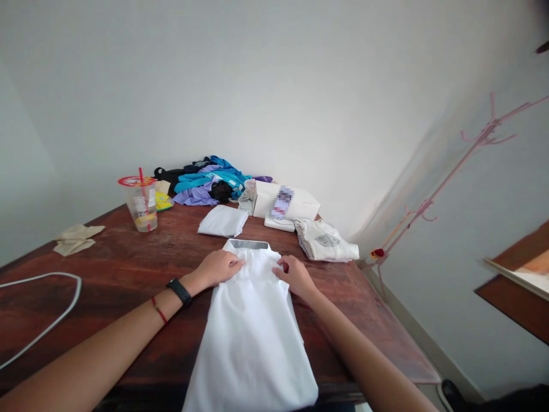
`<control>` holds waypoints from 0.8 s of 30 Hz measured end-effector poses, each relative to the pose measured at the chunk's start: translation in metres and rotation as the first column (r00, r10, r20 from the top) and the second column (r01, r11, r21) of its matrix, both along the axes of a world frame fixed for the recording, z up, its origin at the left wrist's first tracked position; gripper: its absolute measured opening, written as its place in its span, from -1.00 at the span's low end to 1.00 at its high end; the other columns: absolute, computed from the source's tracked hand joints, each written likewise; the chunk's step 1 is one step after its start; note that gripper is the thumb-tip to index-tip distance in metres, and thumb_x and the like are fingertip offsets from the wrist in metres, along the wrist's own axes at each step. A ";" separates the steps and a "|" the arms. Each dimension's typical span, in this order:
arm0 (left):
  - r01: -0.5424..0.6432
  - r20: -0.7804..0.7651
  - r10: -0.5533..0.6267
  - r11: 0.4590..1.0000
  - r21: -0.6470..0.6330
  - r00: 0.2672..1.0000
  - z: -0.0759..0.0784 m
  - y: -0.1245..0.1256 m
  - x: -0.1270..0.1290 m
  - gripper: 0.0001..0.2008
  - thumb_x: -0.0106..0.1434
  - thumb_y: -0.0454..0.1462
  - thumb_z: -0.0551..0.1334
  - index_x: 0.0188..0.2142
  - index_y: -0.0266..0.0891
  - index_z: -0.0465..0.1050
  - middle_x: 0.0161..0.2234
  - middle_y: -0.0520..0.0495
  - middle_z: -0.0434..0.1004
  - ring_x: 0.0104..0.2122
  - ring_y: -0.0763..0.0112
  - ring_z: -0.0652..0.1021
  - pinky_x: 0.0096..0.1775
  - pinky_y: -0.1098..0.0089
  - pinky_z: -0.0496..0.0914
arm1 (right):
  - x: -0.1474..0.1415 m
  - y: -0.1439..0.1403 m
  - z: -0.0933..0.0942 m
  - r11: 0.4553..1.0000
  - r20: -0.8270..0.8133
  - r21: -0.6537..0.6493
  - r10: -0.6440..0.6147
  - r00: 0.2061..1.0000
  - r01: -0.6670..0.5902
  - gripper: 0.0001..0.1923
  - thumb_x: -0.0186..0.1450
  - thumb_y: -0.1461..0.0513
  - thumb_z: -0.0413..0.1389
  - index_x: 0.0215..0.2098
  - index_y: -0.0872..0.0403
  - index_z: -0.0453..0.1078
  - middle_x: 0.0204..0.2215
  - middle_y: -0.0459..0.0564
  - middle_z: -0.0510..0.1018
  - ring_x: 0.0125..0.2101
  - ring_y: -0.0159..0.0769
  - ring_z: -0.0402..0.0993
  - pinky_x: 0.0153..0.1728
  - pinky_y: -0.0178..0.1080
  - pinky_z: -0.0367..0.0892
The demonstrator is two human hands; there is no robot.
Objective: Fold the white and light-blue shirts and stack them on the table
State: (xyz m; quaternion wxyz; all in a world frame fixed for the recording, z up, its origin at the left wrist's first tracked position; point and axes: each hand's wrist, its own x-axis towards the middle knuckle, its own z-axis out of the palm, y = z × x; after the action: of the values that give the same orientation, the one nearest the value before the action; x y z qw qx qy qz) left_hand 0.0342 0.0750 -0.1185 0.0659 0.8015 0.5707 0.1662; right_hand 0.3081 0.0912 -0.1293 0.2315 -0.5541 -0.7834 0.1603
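Lying lengthwise on the surface (pixel 107 269), the folded white shirt (pixel 253 337) is pinned near its collar by both flattened, open hands, left hand (pixel 219 267) and right hand (pixel 295 276), so that its folds are kept in place.

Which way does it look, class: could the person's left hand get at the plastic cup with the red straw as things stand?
Probably yes. The left hand rests on the white shirt, and the plastic cup stands upright farther back on its side, with only bare table between them.
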 end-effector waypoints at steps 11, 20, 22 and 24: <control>-0.055 -0.180 0.043 0.997 -0.062 0.983 -0.008 -0.012 0.004 -0.60 0.39 -0.13 0.05 -0.51 -0.19 0.45 -0.32 -0.18 0.62 -0.29 0.09 0.61 -0.35 0.33 0.28 | 0.000 -0.060 0.044 0.960 -0.189 -0.148 0.207 0.960 -0.237 -0.60 0.40 -0.05 0.11 -0.08 0.06 0.55 -0.25 0.03 0.56 -0.32 -0.22 0.47 -0.22 -0.20 0.36; -0.058 -0.096 0.058 0.998 -0.002 0.994 0.000 -0.027 0.006 -0.62 0.40 -0.18 0.04 -0.48 -0.19 0.48 -0.32 -0.20 0.64 -0.28 0.06 0.63 -0.28 0.28 0.33 | -0.005 -0.122 0.075 0.468 -0.658 -0.606 0.159 0.736 -0.643 -0.02 0.24 -0.45 -0.20 0.05 0.12 0.54 -0.07 0.18 0.63 0.00 0.02 0.54 -0.01 -0.09 0.40; -0.073 -0.077 0.072 0.997 -0.002 0.994 0.002 -0.028 0.006 -0.62 0.39 -0.18 0.05 -0.51 -0.18 0.46 -0.35 -0.18 0.64 -0.30 0.07 0.63 -0.30 0.29 0.31 | -0.005 -0.130 0.077 0.293 -0.708 -0.623 0.183 0.682 -0.725 0.12 0.19 -0.50 -0.33 0.04 0.18 0.54 -0.20 0.24 0.65 -0.09 0.04 0.60 -0.13 -0.10 0.44; -0.081 -0.062 0.080 0.997 -0.010 0.995 0.004 -0.028 0.005 -0.62 0.39 -0.17 0.06 -0.53 -0.18 0.44 -0.37 -0.16 0.64 -0.31 0.09 0.63 -0.32 0.31 0.29 | -0.007 -0.129 0.075 0.315 -0.725 -0.583 0.214 0.654 -0.749 0.04 0.25 -0.45 -0.28 0.06 0.18 0.51 -0.27 0.22 0.66 -0.18 0.01 0.64 -0.19 -0.10 0.46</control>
State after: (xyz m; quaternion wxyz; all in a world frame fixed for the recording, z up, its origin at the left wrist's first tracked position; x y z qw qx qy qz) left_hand 0.0393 0.0466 -0.1148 0.0467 0.7822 0.6052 0.1407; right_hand 0.3011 -0.0380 -0.0541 0.0654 -0.2473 -0.6315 0.7320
